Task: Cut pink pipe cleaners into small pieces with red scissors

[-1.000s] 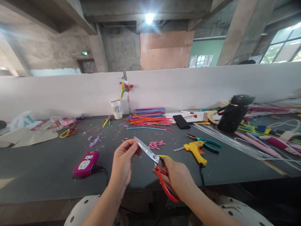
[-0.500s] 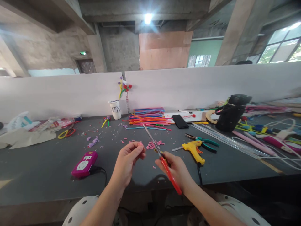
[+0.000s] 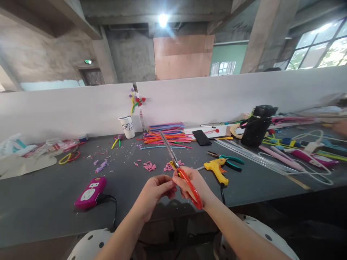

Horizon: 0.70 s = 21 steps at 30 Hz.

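Red-handled scissors (image 3: pixel 192 188) are in my right hand (image 3: pixel 199 186), their blades pointing up and away over the desk. My left hand (image 3: pixel 155 193) is closed in a pinch, its fingertips meeting those of my right hand just left of the handles. Whatever sits between those fingertips is hidden. Just beyond my hands lie two small heaps of short pink pieces (image 3: pixel 149 166), one of them partly behind the scissors. Farther back is a stack of coloured pipe cleaners (image 3: pixel 165 135), mostly red, orange and blue.
To the right lie a yellow glue gun (image 3: pixel 217 169), pliers (image 3: pixel 233 160), a black phone (image 3: pixel 201 137) and a black flask (image 3: pixel 257 126). A magenta device (image 3: pixel 91 193) with a cable is at left, near purple bits (image 3: pixel 101 166). A white cup (image 3: pixel 127 127) stands by the partition. Another person's hand (image 3: pixel 340 126) shows at far right.
My two hands have come together, fingertips touching. The pink piece seen in my left fingertips is now out of sight. The view has shifted slightly right, uncovering a pink heap.
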Available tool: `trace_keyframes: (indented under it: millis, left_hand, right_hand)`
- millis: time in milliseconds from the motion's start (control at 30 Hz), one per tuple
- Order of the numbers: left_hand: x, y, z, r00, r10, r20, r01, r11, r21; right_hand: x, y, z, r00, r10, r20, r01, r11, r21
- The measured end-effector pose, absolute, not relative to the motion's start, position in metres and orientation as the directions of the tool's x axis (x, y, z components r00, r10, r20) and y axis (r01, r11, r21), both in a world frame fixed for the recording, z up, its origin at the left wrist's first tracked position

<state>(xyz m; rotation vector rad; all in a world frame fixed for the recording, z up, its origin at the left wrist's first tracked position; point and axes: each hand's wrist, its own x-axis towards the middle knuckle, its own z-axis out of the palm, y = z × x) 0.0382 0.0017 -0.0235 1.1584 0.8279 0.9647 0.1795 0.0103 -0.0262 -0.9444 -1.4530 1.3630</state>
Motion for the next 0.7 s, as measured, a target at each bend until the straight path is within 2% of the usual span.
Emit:
trace_keyframes:
  millis: [133,300,400,500,600,700]
  left_hand:
    - [0.041,0.003,-0.026,0.274,0.962,-0.003,-0.009,0.006,1.000]
    - [0.036,0.006,-0.024,0.170,0.984,0.050,-0.076,-0.037,0.996]
    - [0.026,0.008,-0.017,0.034,0.997,0.076,-0.196,-0.068,0.978]
    - [0.017,0.009,-0.012,-0.046,0.993,0.110,-0.285,-0.118,0.951]
    - [0.014,0.008,-0.009,-0.081,0.984,0.159,-0.324,-0.177,0.929]
    - [0.015,0.007,-0.008,-0.089,0.975,0.203,-0.322,-0.221,0.921]
  right_hand:
    - [0.180,0.010,-0.025,-0.268,0.959,0.089,0.044,0.105,-0.993]
    - [0.180,0.010,-0.027,-0.176,0.961,0.211,0.274,0.254,-0.928]
    - [0.181,0.004,-0.028,-0.156,0.945,0.287,0.488,0.327,-0.809]
    - [0.181,-0.005,-0.030,-0.212,0.929,0.304,0.666,0.365,-0.650]
    - [0.180,-0.012,-0.035,-0.251,0.923,0.291,0.784,0.370,-0.498]
    - [0.179,-0.014,-0.041,-0.260,0.922,0.288,0.844,0.362,-0.395]
